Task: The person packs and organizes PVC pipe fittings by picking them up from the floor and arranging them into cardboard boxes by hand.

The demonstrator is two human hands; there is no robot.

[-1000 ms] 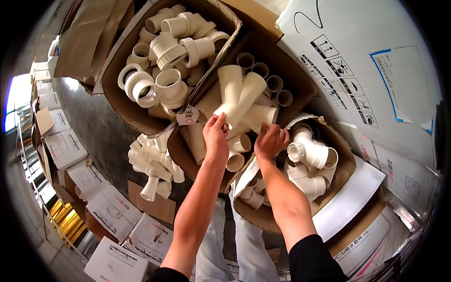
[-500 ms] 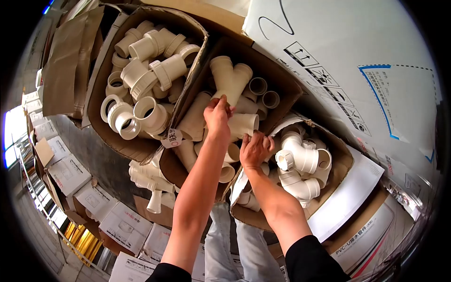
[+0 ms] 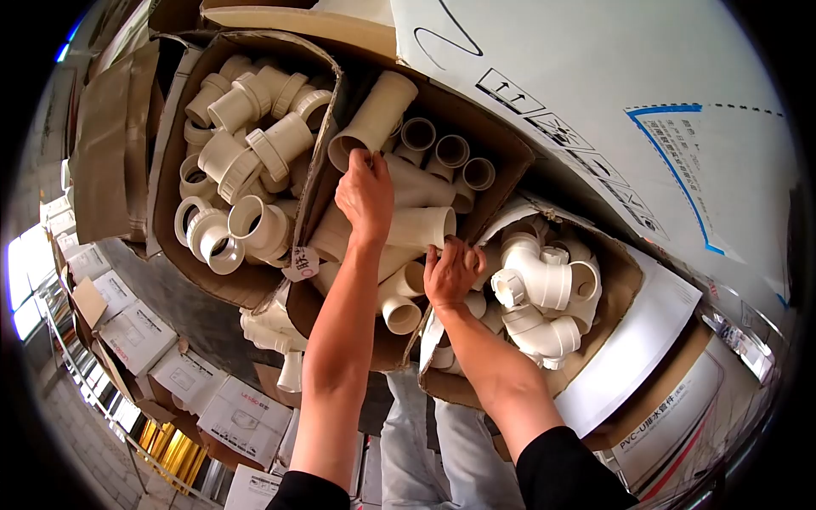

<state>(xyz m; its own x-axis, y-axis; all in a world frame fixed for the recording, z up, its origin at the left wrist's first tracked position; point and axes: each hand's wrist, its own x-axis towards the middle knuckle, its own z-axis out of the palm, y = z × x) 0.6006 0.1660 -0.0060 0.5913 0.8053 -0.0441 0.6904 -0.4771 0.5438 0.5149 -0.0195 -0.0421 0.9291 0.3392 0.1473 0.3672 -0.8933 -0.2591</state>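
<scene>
My left hand is closed on the lower end of a cream-coloured pipe fitting, which leans upward inside the middle cardboard box. Its branches are mostly turned out of sight. My right hand has its fingers curled at the open end of a second pipe fitting, lying sideways in the same box. Around them are more fittings, including an upright open pipe end and a lower one.
At left stands a box of threaded fittings; at right, a box of white elbows. A large white carton rises behind. Several white cartons line the lower left. A paper tag hangs between boxes.
My left hand has turned the Y-shaped pipe fitting, so its two branches no longer face me, and has shifted slightly left. My right hand stays at the same fitting. The view has shifted a little.
</scene>
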